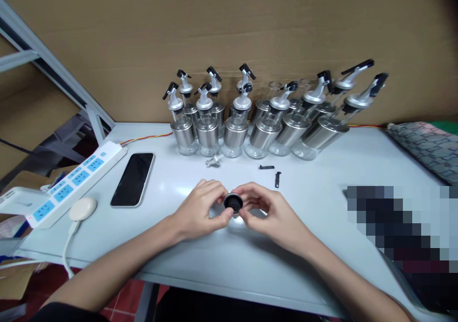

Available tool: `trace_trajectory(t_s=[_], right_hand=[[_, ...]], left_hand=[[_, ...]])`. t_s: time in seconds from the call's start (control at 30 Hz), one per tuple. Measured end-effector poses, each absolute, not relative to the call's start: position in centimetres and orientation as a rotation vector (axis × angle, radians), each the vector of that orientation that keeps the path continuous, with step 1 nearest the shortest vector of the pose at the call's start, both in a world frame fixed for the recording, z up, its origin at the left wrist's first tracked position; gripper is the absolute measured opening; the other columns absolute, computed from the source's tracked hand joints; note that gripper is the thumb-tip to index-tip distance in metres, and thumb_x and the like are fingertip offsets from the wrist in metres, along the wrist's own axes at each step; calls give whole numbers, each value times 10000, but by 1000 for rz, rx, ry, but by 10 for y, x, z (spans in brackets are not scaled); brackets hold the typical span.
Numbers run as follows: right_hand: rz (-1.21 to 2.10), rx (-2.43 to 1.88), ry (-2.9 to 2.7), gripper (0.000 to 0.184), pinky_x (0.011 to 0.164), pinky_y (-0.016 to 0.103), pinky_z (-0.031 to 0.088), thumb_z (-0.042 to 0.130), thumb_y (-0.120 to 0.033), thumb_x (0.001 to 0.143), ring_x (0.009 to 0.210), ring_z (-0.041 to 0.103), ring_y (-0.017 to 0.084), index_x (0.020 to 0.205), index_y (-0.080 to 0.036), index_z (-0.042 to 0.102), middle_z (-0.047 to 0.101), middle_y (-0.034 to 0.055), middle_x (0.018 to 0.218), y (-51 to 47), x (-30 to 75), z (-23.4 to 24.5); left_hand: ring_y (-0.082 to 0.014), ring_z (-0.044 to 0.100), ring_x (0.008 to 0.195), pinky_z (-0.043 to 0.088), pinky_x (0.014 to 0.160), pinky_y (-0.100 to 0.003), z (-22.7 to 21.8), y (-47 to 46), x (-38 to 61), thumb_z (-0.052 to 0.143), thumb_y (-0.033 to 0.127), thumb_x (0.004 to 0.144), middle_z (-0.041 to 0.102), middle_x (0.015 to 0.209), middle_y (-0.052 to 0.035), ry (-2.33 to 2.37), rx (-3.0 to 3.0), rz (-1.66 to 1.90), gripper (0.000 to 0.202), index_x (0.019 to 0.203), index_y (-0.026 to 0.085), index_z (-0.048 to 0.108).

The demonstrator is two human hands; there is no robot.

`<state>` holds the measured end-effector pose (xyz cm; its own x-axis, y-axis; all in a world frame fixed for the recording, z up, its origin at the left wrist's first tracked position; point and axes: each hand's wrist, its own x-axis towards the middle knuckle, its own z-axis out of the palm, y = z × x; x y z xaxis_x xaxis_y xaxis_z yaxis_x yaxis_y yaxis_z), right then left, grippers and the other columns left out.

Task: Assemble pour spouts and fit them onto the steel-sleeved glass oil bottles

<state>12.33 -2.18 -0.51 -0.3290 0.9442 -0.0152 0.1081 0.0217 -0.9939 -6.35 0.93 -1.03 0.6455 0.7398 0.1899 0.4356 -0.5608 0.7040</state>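
Between my two hands is a bottle stopper (233,202), its dark ribbed underside turned toward me inside a silvery rim. My left hand (205,205) pinches it from the left, thumb at the lower edge. From the right, my right hand (266,207) grips the same stopper with thumb and fingers. The far side of the stopper is hidden. Beyond my hands lie a small silvery spout piece (213,161) and two small black levers, one lying crosswise (266,167) and one pointing toward me (277,179).
Several glass-and-steel bottles (234,136) with pourer tops stand in rows along the cardboard wall (229,31). To the left are a phone (133,179), a power strip (77,181) and a white round charger (83,209). A patterned cloth item (425,143) and a pixelated patch occupy the right.
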Motion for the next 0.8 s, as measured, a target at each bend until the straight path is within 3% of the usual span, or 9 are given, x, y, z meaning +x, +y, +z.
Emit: trace_trajectory(t_s=[0.3,0.63,0.8], right_hand=[[1376,-1102,-1554,201,654,239,473,573,-126,663,640,520,107,854,-187,558,558,-20,721,-24,124,-2],[1372,-1120,-1523,136,596,230,450,588,-153,664,580,492,97,791,-182,549,547,-31,662,-24,122,-2],[1377,-1099,-1521,184,634,238,479,579,-137,663,619,552,108,833,-191,531,598,-22,705,-23,122,-4]], left_hand=[[-161,411,689,287,694,-315,-6,6,-65,326,441,925,445,734,4,813,2305,622,298,767,193,373],[-148,385,665,274,697,-323,-7,4,-63,299,395,930,421,711,18,809,2292,620,272,758,191,352],[-148,428,655,312,701,-326,-12,4,-62,371,399,893,470,697,14,875,2309,688,254,743,193,376]])
